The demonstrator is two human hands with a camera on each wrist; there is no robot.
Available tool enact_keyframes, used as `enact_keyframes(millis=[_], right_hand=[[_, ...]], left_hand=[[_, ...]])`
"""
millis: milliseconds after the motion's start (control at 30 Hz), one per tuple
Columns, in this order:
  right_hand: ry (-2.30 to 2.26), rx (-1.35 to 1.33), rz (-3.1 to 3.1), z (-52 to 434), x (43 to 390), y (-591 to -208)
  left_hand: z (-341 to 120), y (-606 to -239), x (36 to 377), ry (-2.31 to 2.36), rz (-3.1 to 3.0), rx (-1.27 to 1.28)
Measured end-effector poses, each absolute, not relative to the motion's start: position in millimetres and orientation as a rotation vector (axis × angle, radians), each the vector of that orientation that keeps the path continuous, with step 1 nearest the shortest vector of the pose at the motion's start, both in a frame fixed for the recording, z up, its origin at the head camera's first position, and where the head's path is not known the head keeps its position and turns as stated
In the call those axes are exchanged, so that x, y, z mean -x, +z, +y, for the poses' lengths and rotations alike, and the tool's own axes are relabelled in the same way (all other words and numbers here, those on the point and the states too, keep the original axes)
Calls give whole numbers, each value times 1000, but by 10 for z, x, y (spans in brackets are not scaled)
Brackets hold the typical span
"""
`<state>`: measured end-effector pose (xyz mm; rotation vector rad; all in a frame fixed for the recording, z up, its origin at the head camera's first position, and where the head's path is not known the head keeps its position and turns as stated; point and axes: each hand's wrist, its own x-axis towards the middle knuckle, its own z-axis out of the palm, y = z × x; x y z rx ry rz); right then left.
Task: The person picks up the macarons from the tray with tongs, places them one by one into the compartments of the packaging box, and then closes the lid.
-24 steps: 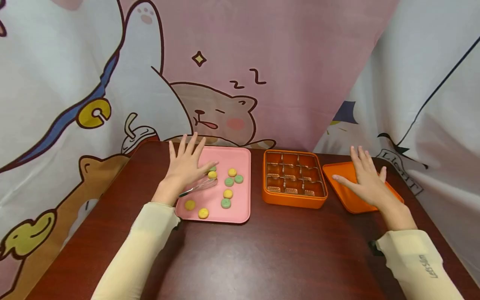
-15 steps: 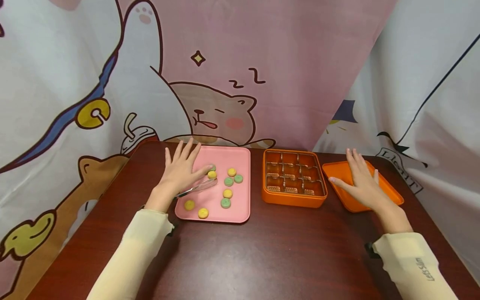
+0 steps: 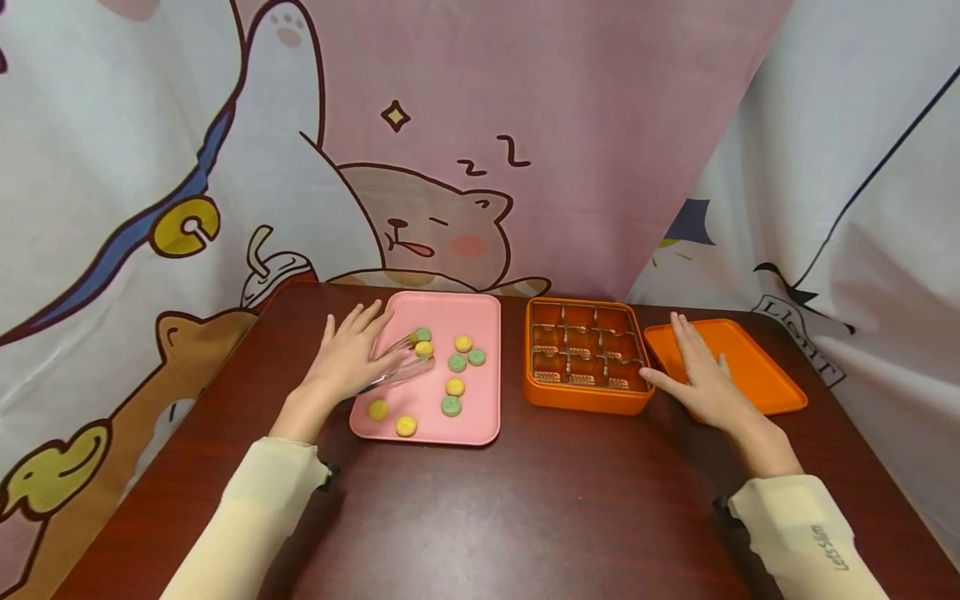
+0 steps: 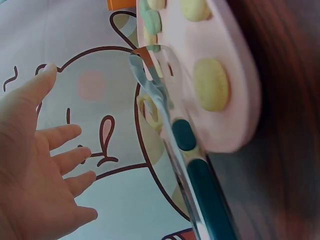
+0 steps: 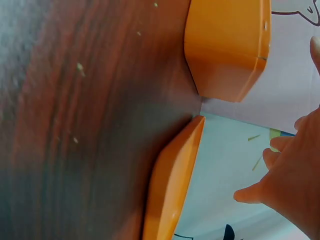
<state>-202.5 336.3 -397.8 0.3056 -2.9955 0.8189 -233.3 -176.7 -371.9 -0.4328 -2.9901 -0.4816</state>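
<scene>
On the left, a pink tray [image 3: 480,317] carries several small round macaron-like pieces, some yellow [image 3: 406,427], some green [image 3: 451,406]. Tongs [image 3: 401,375] with dark green grips [image 4: 205,195] lie across its left side, partly hidden by my left hand [image 3: 337,358]. That hand hovers over the tray's left edge, fingers spread and holding nothing. My right hand [image 3: 708,383], straight-fingered and without anything in it, is above an orange lid-like tray [image 3: 761,367]. Its thumb tip overlaps the right edge of an orange box [image 3: 588,402] in the head view; contact cannot be told.
Clear dividers [image 3: 581,342] split the box into several compartments, with no pieces visible inside. The dark wooden table [image 3: 525,517] runs up to a cartoon-printed curtain [image 3: 585,150] behind and at both sides.
My left hand has drifted left and nearer, uncovering more of the tray and the tongs. My right hand has shifted left and slightly nearer, toward the box. The objects stay where they were.
</scene>
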Motion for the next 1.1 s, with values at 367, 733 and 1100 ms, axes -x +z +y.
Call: enact_keyframes(millis=[367,733,1100], right_hand=[[920,-361,-3021,3324,2021,-4116],[1002,-387,-3054,3272,2014,-4192],[996,-348,-3075,3250,2019,-4203]], left_hand=[[-1932,-3858,2231,-514,-3012,450],[-2035,-3966,2184,-566,-3064,433],[-2123,-4004,2155,-616,-3080,411]])
